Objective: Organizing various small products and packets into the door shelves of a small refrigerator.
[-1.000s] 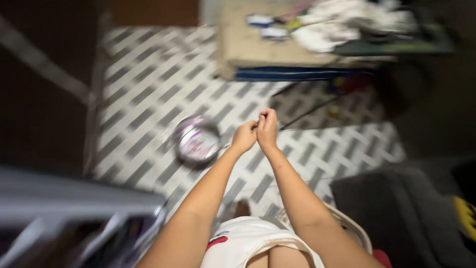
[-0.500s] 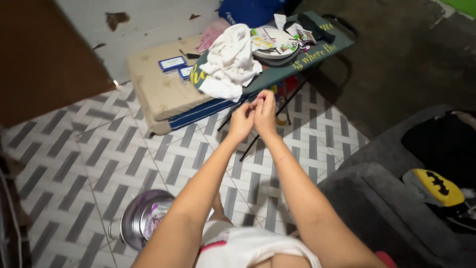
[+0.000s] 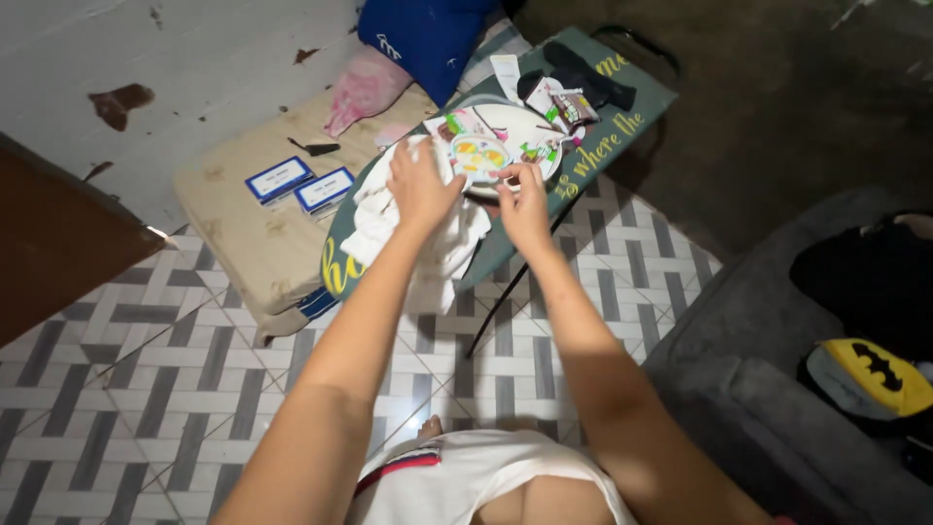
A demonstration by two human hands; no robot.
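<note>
The white cloth lies bunched at the near end of the dark green surface, one fold spilling over the near edge toward the floor. The left hand rests on top of it, fingers spread and curled into the fabric, so the cloth looks gripped but not lifted. Just beside it, toward the middle of the surface, sits a round white plate strewn with small colourful wrappers. The right hand hovers at the plate's near rim with thumb and forefinger drawn together; whether it pinches something small cannot be told. Judging by this, the work at the surface is only starting: cloth and plate both sit in place, nothing carried off. At the far end lie black items. Past the left edge, a beige cushion bears two small blue-and-white boxes, with a pink bag and blue pillow behind
</note>
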